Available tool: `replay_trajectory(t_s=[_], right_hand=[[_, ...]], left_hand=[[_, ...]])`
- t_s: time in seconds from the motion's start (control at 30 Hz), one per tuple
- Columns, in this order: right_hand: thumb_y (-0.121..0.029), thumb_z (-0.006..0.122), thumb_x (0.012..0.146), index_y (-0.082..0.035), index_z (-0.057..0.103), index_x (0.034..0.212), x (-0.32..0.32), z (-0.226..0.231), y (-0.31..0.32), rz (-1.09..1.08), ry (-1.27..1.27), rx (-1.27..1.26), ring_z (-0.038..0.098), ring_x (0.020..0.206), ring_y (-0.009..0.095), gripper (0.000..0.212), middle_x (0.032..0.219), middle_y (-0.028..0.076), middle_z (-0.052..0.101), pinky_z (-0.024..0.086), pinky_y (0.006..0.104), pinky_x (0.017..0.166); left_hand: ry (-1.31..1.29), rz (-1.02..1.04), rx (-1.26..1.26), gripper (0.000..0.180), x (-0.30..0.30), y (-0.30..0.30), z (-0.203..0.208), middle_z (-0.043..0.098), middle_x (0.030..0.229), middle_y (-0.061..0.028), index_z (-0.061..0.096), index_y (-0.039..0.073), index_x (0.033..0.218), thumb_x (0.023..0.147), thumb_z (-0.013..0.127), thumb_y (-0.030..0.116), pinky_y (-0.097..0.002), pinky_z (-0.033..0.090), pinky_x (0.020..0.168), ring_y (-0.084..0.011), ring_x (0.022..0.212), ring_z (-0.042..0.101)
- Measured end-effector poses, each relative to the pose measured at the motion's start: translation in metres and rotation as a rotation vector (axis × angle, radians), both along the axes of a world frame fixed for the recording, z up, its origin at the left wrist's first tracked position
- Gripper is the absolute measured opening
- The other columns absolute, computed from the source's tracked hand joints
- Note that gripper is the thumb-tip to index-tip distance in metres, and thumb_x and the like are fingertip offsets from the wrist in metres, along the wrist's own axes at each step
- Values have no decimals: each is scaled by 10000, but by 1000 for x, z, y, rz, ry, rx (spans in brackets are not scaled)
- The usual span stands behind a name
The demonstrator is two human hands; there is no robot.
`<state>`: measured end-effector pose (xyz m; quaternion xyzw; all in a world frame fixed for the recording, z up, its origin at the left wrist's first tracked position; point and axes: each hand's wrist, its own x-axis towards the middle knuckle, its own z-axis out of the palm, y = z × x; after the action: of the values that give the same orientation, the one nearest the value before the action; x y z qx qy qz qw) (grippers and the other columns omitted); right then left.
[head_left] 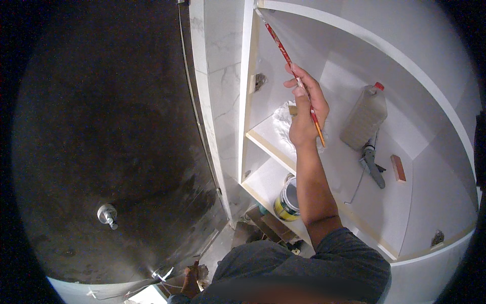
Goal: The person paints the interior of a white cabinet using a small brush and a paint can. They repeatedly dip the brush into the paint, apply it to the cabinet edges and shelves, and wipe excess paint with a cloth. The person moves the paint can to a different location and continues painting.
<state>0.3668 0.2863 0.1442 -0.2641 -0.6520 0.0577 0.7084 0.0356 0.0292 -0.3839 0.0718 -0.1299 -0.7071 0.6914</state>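
A slim paintbrush (pixel 280 44) with a chipped red handle is pinched in my right hand (pixel 307 109), which is raised in front of a white cabinet (pixel 246 61). The bristle end meets the top left corner of the cabinet's frame, and the orange handle end points back toward me. Behind my wrist, crumpled white material (pixel 283 123) lies on the shelf, partly hidden. Low at my left side, my left hand (pixel 191 278) looks closed beside something pale and brownish; what it holds is too unclear to name.
On the shelf are a cloudy plastic bottle (pixel 364 115) with a red cap, a grey caulking gun (pixel 373 166) and a reddish block (pixel 398 168). An open paint can (pixel 287 202) stands on the lower shelf. A metal fitting (pixel 107 216) juts from the dark wall (pixel 116 126).
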Motion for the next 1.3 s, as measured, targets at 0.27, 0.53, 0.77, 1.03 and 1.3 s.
replay_trajectory(t_s=[0.27, 0.53, 0.77, 1.03, 1.3], right_hand=[[-121, 511, 1008, -69, 638, 1304, 2, -6, -10, -8, 8, -9, 659, 1026, 207, 327, 1216, 121, 677, 499, 336, 929], [-77, 548, 971, -65, 650, 1297, 5, -4, 4, -22, -9, 107, 661, 988, 205, 341, 1214, 125, 676, 505, 341, 922], [-64, 577, 957, -83, 654, 1306, 3, -8, 7, -43, -21, 82, 656, 991, 204, 358, 1221, 114, 670, 506, 338, 926], [-72, 587, 951, -99, 657, 1311, 2, -8, -1, -69, -44, 8, 658, 1031, 206, 367, 1242, 112, 668, 503, 338, 947], [-49, 591, 932, -60, 655, 1305, 4, -16, 1, -39, -57, 41, 657, 1025, 218, 379, 1254, 133, 667, 502, 356, 956]], left_hand=[[20, 72, -39, 303, -2, -1, 4, 645, 885, -93, 666, 42, 1057, 1024, 577, 329, -410, 493, 754, -227, 764, 597], [39, 136, -74, 299, -3, 2, 6, 637, 872, -86, 662, 44, 1049, 1020, 582, 331, -402, 487, 741, -219, 750, 589], [56, 202, -105, 297, -5, 2, 6, 629, 861, -81, 658, 45, 1042, 1016, 587, 333, -395, 482, 729, -212, 738, 582], [74, 271, -145, 295, -5, -1, 5, 621, 848, -74, 653, 47, 1034, 1013, 593, 334, -387, 476, 715, -205, 724, 574], [98, 343, -183, 293, -7, -6, 5, 613, 835, -68, 648, 49, 1025, 1009, 599, 336, -379, 470, 702, -197, 710, 566]])
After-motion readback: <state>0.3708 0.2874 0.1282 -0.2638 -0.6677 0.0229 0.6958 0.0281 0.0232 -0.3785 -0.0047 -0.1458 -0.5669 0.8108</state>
